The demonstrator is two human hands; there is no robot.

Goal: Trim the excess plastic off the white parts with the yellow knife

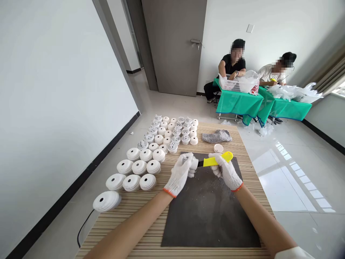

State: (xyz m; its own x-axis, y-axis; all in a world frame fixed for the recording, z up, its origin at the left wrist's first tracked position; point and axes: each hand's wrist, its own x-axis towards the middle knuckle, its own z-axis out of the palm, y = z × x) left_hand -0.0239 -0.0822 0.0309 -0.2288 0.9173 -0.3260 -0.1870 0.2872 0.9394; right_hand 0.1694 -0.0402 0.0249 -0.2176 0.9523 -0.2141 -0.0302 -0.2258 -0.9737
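The left hand (179, 174), in a white glove, has its grip closed on a smoke detector (192, 167) above the far edge of a dark mat (207, 212). The right hand (225, 171), also gloved, has its grip closed on a knife (214, 161) with a yellow handle; the blade reaches the detector. Rows of detectors (159, 139) stand on the desk (129, 208), left of the mat. A grey cloth (216, 136) lies far right.

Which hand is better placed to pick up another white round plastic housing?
Left, probably. The white-gloved left hand sits beside the rows of white round plastic housings, though it holds a housing. The white-gloved right hand holds a yellow-handled knife and is farther away.
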